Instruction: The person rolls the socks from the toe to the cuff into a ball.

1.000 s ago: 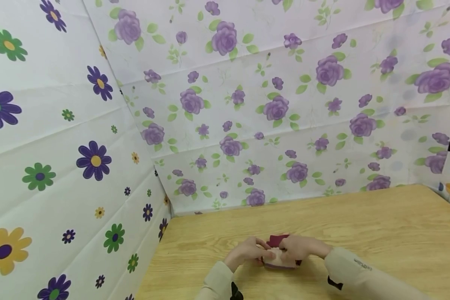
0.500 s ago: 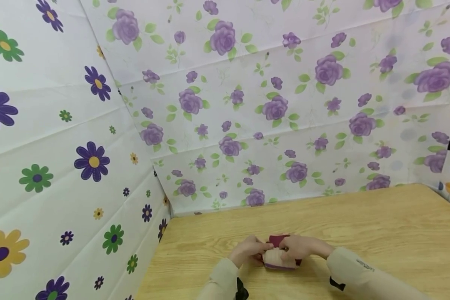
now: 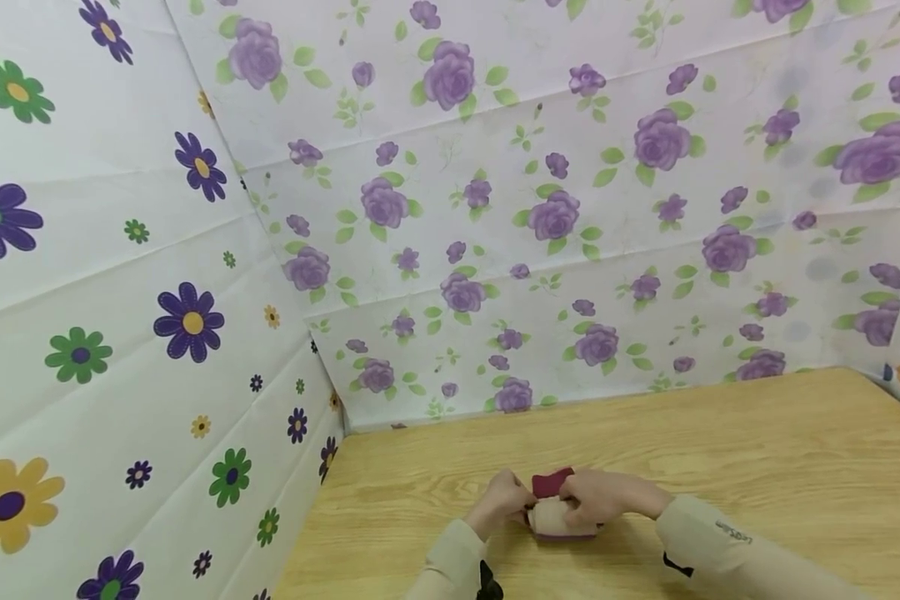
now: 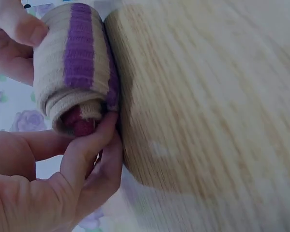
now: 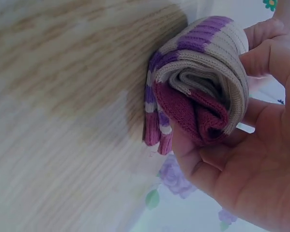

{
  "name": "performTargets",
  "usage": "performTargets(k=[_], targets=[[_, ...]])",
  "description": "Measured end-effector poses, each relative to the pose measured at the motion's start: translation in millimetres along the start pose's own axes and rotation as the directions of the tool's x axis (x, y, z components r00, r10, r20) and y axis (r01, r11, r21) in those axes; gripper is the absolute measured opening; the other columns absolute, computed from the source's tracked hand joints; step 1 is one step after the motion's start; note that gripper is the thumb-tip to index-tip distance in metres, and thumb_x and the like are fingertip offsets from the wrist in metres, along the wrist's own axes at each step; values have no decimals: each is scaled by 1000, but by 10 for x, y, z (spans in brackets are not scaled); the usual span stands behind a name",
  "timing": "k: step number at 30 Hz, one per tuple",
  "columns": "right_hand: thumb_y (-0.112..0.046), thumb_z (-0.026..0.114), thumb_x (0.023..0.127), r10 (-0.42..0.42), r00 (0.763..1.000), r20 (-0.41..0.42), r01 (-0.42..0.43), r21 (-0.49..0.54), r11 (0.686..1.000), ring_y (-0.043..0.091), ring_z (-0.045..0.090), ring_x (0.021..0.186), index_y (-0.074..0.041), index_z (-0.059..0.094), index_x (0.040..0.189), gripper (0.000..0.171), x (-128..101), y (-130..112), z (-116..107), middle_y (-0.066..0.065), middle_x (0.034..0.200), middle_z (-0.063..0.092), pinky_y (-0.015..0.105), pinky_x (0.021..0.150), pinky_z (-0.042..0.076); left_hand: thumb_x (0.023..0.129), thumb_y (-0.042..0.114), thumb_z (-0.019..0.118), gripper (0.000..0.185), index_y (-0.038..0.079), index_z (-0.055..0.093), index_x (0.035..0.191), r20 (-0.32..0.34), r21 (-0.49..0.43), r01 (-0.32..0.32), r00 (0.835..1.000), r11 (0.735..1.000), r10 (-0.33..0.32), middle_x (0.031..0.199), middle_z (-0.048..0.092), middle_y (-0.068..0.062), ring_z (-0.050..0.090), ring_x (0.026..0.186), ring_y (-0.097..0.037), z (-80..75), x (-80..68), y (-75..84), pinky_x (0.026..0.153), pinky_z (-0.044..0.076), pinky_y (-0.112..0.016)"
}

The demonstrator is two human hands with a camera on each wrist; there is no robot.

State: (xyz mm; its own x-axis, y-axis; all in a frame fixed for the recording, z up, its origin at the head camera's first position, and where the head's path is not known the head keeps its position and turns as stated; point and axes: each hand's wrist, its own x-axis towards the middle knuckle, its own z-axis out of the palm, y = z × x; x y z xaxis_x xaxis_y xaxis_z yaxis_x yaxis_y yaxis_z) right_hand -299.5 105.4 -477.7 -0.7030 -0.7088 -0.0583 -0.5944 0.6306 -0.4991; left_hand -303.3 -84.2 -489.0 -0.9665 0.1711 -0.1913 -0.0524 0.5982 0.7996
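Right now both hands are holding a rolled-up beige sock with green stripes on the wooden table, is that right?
Not quite: the stripes are purple, not green. The left wrist view shows a purple band round the rolled-up beige sock, with maroon at its core. The rest stands: the left hand and right hand both hold it on the wooden table.

The right hand [image 5: 251,183] grips a rolled sock [image 5: 203,82], beige with purple stripes and a maroon end tucked inside the roll. Its fingers [image 5: 266,58] curl round the far side. The roll touches the wooden bench [image 5: 62,96].
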Motion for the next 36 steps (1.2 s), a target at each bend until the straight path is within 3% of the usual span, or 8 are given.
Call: performTargets(k=[6, 9, 13, 17, 24, 28, 31, 36], targets=[[-11, 55, 85, 16, 999, 39, -17, 12, 1000, 4, 19, 53, -20, 34, 65, 30, 58, 45, 0, -10, 59, 25, 21, 53, 18, 79, -5, 65, 41, 11, 46, 48, -22, 59, -15, 1000, 998, 16, 53, 57, -2, 53, 46, -10, 3, 27, -42, 49, 52, -25], [-14, 52, 88, 39, 998, 54, -42, 64, 997, 3, 26, 51, -21, 40, 65, 28, 68, 63, -9, -11, 58, 33, 19, 52, 23, 75, -9, 63, 36, 9, 47, 48, -71, 122, -81, 993, 989, 90, 48, 49, 3, 46, 44, -7, 2, 38, -69, 42, 44, -21], [-17, 52, 91, 55, 997, 52, -61, 119, 991, 2, 32, 50, -21, 48, 66, 25, 74, 81, -8, -11, 58, 39, 19, 50, 27, 70, -17, 60, 20, 0, 59, 60, -88, 189, -269, 953, 944, 289, 53, 52, -1, 40, 47, -4, 0, 55, -101, 42, 33, -17], [-17, 54, 90, 83, 995, 56, -91, 156, 984, 5, 27, 49, -19, 48, 62, 29, 102, 116, -5, -9, 55, 34, 21, 49, 24, 77, -19, 55, 23, -3, 72, 76, -9, 172, -386, 919, 906, 394, 75, 70, -13, 51, 54, -1, -5, 53, -95, 45, 41, -15], [-17, 62, 84, 187, 981, 60, -195, 228, 954, 8, 25, 53, -16, 46, 61, 28, 148, 142, -69, -6, 58, 32, 24, 52, 21, 96, 12, 55, 20, 0, 71, 94, 195, 309, -446, 894, 840, 403, 83, 71, -9, 49, 55, -1, -99, 38, 49, 51, 43, -16], [-16, 67, 83, 248, 969, 19, -245, 239, 940, 12, 33, 56, -11, 54, 67, 20, 148, 121, -76, -3, 61, 42, 25, 53, 27, 83, 26, 76, 26, 5, 68, 97, 321, 359, -480, 869, 800, 377, 84, 69, -1, 52, 67, 2, -139, 31, 102, 63, 45, -15], [-12, 70, 78, 305, 951, -49, -285, 241, 928, 15, 45, 65, -5, 62, 79, 11, 143, 97, -63, 1, 72, 55, 27, 58, 37, 70, 25, 88, 38, 8, 65, 96, 338, 396, -480, 869, 783, 362, 86, 66, 4, 51, 70, 3, -126, 29, 114, 67, 45, -14], [-12, 74, 74, 379, 914, -148, -336, 247, 909, 16, 52, 68, -3, 63, 82, 15, 123, 75, -43, 5, 77, 61, 27, 59, 43, 67, 19, 90, 41, 9, 60, 93, 331, 417, -492, 866, 764, 376, 85, 61, 6, 50, 72, 2, -75, 46, 120, 68, 45, -14]])
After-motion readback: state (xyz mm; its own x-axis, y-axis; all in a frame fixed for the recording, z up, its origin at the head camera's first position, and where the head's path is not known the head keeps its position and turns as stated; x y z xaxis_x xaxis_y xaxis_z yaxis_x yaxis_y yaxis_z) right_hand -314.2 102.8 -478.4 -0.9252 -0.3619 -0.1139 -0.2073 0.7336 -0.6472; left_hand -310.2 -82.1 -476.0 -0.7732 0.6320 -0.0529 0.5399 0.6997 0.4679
